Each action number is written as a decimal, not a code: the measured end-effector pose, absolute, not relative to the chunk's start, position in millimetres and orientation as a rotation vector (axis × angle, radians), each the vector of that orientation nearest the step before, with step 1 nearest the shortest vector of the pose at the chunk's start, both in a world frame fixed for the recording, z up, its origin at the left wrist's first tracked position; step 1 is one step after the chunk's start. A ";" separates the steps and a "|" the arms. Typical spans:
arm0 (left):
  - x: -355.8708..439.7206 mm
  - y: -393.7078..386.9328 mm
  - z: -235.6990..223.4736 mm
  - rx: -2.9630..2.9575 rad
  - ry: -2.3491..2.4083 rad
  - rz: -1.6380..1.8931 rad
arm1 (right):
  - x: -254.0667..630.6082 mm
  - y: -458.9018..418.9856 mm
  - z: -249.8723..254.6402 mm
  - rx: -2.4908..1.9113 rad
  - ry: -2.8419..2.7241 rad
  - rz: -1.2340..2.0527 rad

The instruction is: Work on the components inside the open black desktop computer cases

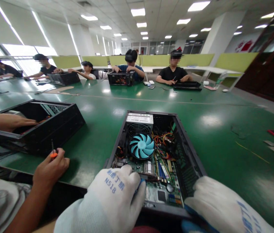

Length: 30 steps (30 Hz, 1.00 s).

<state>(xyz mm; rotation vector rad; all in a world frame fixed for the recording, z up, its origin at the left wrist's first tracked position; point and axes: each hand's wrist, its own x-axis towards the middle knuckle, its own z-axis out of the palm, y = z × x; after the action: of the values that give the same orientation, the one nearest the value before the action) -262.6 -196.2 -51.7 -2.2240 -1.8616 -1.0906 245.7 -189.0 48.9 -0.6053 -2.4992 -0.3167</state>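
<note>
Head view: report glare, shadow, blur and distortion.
In the head view, ceiling lights burn white and glare patches mark the table; in the head view, the black case at left is dark inside, the turquoise fan is fairly sharp, the right hand looks softer, and the pillar leans, probably lens distortion.

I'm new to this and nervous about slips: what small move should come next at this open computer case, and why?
Perhaps lift the left hand slightly: it covers the near-left part of the circuit board, and what its fingertips touch is hidden. The right hand, at the near-right corner of the computer case, could steady it meanwhile.
</note>
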 end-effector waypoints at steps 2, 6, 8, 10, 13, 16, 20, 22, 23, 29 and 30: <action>-228.6 -200.6 -43.4 -2.320 -1.844 -1.005 | 250.0 -183.7 52.7 -0.614 -2.530 -0.252; -111.4 -213.8 -9.0 -2.482 -1.790 -0.701 | 243.8 -153.4 60.1 -0.766 -2.635 -0.093; -68.0 -218.1 7.2 -2.522 -1.746 -0.658 | 231.5 -129.1 59.6 -0.821 -2.705 -0.187; -45.2 -219.0 20.7 -2.551 -1.711 -0.621 | 215.0 -104.0 55.8 -0.854 -2.822 -0.314; -35.8 -216.5 35.0 -2.581 -1.652 -0.482 | 189.1 -75.2 47.9 -0.845 -2.988 -0.437; -34.5 -215.4 40.6 -2.553 -1.635 -0.439 | 169.2 -60.5 41.6 -0.806 -3.095 -0.534; -32.0 -217.3 39.3 -2.541 -1.671 -0.487 | 157.8 -51.3 31.9 -0.748 -3.177 -0.581; -30.8 -217.9 39.8 -2.556 -1.699 -0.471 | 157.6 -48.3 26.8 -0.675 -3.192 -0.555; -30.2 -218.1 40.8 -2.558 -1.726 -0.453 | 158.4 -47.3 25.2 -0.626 -3.191 -0.539; -27.6 -219.1 47.2 -2.559 -1.819 -0.380 | 170.1 -50.0 37.2 -0.465 -3.143 -0.482; -27.6 -219.2 47.2 -2.562 -1.819 -0.377 | 173.4 -51.0 41.0 -0.479 -3.137 -0.480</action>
<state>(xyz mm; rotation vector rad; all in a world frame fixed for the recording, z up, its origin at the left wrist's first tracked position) -27.6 -219.2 47.2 -2.5623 -1.8193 -0.3775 173.4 -51.0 41.0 -0.4785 -3.1374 -0.4802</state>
